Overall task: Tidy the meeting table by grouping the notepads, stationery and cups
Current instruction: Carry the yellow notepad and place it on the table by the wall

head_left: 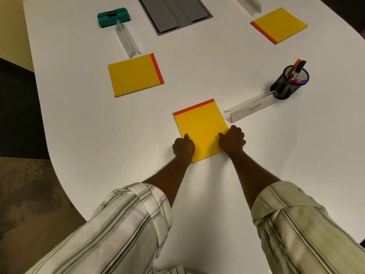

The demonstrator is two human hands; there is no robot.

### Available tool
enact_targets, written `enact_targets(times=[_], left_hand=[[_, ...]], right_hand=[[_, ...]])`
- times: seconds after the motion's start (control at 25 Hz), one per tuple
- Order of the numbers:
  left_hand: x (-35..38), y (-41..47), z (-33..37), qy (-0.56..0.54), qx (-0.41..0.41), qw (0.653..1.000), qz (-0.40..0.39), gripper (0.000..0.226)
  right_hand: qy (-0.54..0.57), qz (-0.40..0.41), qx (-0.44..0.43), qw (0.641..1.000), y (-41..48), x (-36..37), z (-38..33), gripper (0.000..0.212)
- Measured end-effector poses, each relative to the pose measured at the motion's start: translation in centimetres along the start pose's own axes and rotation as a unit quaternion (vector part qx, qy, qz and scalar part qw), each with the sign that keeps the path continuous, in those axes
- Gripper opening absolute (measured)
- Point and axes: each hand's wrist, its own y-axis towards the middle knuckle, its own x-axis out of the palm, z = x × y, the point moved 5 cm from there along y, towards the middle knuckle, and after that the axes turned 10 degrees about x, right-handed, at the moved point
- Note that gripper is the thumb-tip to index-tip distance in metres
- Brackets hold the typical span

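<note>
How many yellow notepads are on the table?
3. The near pad is held by the left hand and right hand; the left pad lies by a name stand; the far pad is top right. More may lie outside the view.

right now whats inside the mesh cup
An orange marker and a black marker stick out of the cup; a pink pen and a blue pen show inside. Bottom hidden.

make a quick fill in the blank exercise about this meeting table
1. The left hand and right hand each grip the nearest notepad, coloured ____.
2. The table holds ____ such notepads in all.
3. The clear name card right of that notepad reads ____.
4. The pens stand in a mesh holder coloured ____.
Missing words: yellow; three; SIGMA; black.
</note>
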Motion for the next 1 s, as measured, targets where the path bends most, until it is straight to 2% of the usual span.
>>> enact_targets(times=[0.2,0.28,0.36,0.44,0.52,0.68,0.88,1.0], left_hand=[[-1.1,0.5,-1.5,-0.077,-0.031,0.997,0.005,0.047],[-1.4,0.3,-2.0,-0.080,-0.042,0.996,-0.013,0.048],[-1.6,-0.4,-2.0,-0.043,-0.033,0.997,-0.051,0.038],[-2.1,-1.5,-2.4,-0.032,-0.036,0.996,-0.072,0.022],[-2.6,-2.8,-2.6,-0.030,-0.003,0.996,-0.087,0.026],[-4.6,-6.8,-3.4,-0.084,0.054,0.995,-0.024,0.028],[-7.5,-13.9,-6.0,-0.158,0.091,0.983,0.009,0.011],[-9.2,-17.8,-8.4,-0.177,0.098,0.979,0.033,0.029]], right_hand=[[0.044,-0.056,0.076,0.995,1.0,0.6,1.7,0.068],[0.057,-0.069,0.077,0.993,0.7,1.0,2.0,0.063],[0.066,-0.075,0.067,0.993,-0.2,1.2,2.2,0.058],[0.111,-0.084,0.059,0.988,-1.3,1.1,2.5,0.055],[0.182,-0.108,0.039,0.977,-2.7,1.1,3.0,0.050],[0.288,-0.126,0.008,0.949,-6.9,-0.1,4.2,0.046],[0.293,-0.079,-0.012,0.953,-14.3,-1.4,7.1,0.049],[0.292,-0.046,-0.023,0.955,-19.0,-1.5,8.7,0.043]])
